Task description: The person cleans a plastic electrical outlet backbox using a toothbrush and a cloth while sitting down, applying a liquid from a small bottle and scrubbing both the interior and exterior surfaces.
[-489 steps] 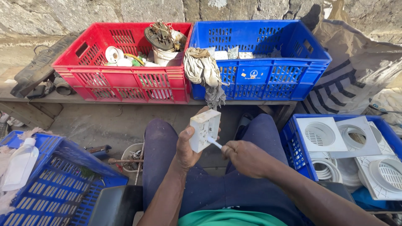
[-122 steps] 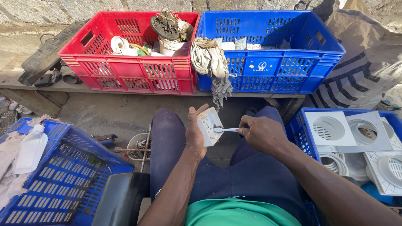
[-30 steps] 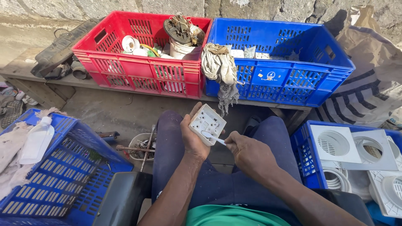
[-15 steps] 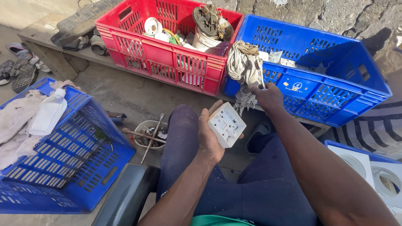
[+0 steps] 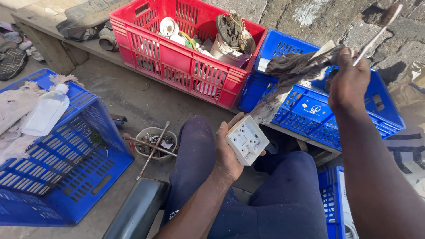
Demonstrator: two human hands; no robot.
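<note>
outdoor repair spot; parts crates (image 5: 177,57); stone wall (image 5: 310,17)

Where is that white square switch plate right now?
In the head view, the white switch plate sits in the person's left hand, just right of centre above their lap, below the blue crate and the rag lifted by the right hand.

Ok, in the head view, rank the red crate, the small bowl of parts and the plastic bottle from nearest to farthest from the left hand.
From the left hand:
1. Small bowl of parts, on the ground just left of the knee.
2. Red crate, up ahead on the bench.
3. Plastic bottle, far left on the blue crate.
</note>
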